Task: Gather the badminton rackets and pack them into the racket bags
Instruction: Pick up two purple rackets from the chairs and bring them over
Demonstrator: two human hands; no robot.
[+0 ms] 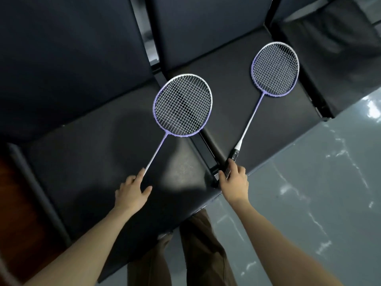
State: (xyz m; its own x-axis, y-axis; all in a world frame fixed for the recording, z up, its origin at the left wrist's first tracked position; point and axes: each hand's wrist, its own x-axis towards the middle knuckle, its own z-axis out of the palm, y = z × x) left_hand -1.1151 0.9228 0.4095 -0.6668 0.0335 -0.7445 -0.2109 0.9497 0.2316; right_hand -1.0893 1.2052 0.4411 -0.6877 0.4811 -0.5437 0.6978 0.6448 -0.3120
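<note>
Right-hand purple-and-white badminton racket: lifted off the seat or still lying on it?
Cannot tell for sure. The right hand grips the purple-and-white badminton racket by its black handle; its head looks flat against the dark seat cushion.

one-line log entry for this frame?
left hand: grips left racket | right hand: grips right racket handle | seats: under rackets | bags: not in view

Two purple-and-white rackets (182, 105) (275, 69), white string grids, on black seats (92, 141).
</note>
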